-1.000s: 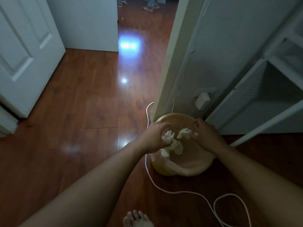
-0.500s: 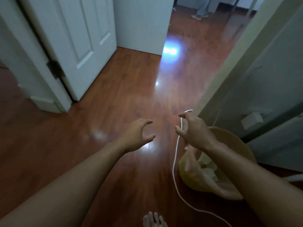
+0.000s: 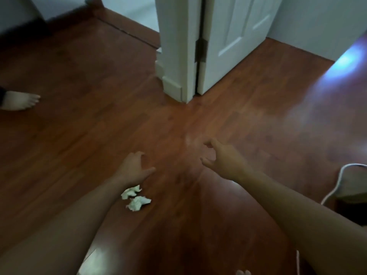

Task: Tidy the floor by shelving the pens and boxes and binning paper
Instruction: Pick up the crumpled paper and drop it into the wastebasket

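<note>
I see a dim reddish wood floor [image 3: 83, 124] filling most of the view. At the top stands a white door [image 3: 234, 36], hinged to a white door frame [image 3: 174, 46] whose foot meets the floor. A pale blue patch of light [image 3: 345, 62] shines on the boards at the right. A bare foot [image 3: 18, 100] rests on the floor at the far left. A white cable [image 3: 200, 181] curves in at the right edge. Both my arms reach forward above the floor. My left hand [image 3: 133, 168] has its fingers spread wide and holds nothing. My right hand [image 3: 224, 159] is loosely curled, fingers apart, also empty. Two crumpled paper balls [image 3: 136, 198] lie on the floor side by side, just below my left wrist.
</note>
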A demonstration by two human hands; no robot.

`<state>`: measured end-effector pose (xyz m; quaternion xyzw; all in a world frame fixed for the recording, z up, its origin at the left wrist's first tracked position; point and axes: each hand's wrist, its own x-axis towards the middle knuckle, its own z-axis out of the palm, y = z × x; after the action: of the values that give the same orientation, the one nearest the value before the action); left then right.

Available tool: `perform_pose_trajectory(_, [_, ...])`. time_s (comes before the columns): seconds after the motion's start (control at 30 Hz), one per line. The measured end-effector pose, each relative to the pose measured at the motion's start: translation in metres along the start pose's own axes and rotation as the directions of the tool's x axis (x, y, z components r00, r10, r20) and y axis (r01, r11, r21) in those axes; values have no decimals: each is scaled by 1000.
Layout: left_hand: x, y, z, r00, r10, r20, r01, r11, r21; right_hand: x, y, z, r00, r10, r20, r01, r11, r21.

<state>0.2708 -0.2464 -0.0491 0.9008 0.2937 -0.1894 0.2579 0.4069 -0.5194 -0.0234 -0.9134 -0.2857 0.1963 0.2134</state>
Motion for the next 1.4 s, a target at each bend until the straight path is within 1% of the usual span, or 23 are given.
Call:
perform_pose_trajectory(0.07, [-7, -39, 12, 980, -197, 10, 198, 979, -55, 20, -23, 31, 994, -61, 92, 62, 998, -8])
perform_pose_trajectory(0.13, [-14, -68, 30, 935, -352, 45, 355, 929, -104, 36, -44, 60, 981, -115, 157, 122, 992, -36])
perform_pose_trajectory(0.2, [-24, -90, 50, 892, -437, 117, 450, 880, -148, 50, -65, 90, 963, -170, 208, 182, 983, -39])
perform_pose_trajectory(0.27, [-32, -108, 71, 852, -494, 173, 523, 808, -272, 63, -89, 121, 941, -214, 263, 231, 972, -32])
perform_pose_trajectory(0.33, [-37, -116, 89, 843, -510, 169, 532, 750, -393, 73, -110, 149, 915, -251, 317, 269, 963, -14])
perform_pose_trajectory(0.37, [-37, -116, 95, 855, -497, 151, 509, 745, -430, 76, -118, 160, 900, -267, 345, 288, 958, -8])
perform_pose_trajectory(0.43, [-35, -117, 108, 868, -482, 117, 470, 722, -508, 84, -134, 190, 844, -321, 429, 368, 929, -31])
perform_pose_trajectory(0.5, [-33, -115, 115, 870, -486, 85, 442, 692, -571, 88, -142, 213, 778, -356, 518, 458, 885, -80])
perform_pose_trajectory(0.57, [-34, -116, 120, 863, -501, 57, 434, 681, -590, 91, -146, 229, 725, -353, 591, 542, 823, -173])
perform_pose_trajectory(0.63, [-34, -122, 127, 869, -493, 49, 414, 668, -618, 92, -145, 238, 705, -330, 628, 574, 786, -231])
perform_pose_trajectory(0.67, [-34, -126, 130, 868, -495, 51, 406, 645, -647, 91, -143, 241, 702, -328, 632, 580, 779, -240])
perform_pose_trajectory(0.73, [-33, -134, 136, 865, -499, 44, 392, 620, -680, 89, -135, 244, 728, -325, 604, 553, 798, -237])
perform_pose_trajectory(0.83, [-33, -140, 146, 890, -455, -14, 345, 695, -631, 81, -121, 241, 802, -283, 526, 445, 871, -210])
perform_pose_trajectory(0.93, [-38, -135, 146, 917, -395, -57, 276, 731, -624, 72, -111, 227, 845, -250, 473, 348, 929, -130])
perform_pose_trajectory(1.03, [-38, -118, 131, 935, -343, -91, 233, 786, -572, 60, -97, 194, 892, -226, 391, 270, 961, -60])
perform_pose_trajectory(1.13, [-42, -78, 103, 963, -252, -98, 166, 835, -524, 36, -74, 143, 937, -160, 311, 169, 986, -2])
perform_pose_trajectory(1.2, [-48, -48, 85, 979, -184, -83, 114, 844, -524, 20, -60, 110, 954, -124, 272, 123, 992, 21])
perform_pose_trajectory(1.3, [-61, 17, 54, 997, -73, -11, 56, 841, -538, -8, -31, 41, 975, -29, 218, 12, 997, 79])
perform_pose_trajectory(1.4, [-77, 86, 31, 998, 37, 55, 0, 830, -557, -46, -1, -25, 983, 100, 152, -123, 981, 152])
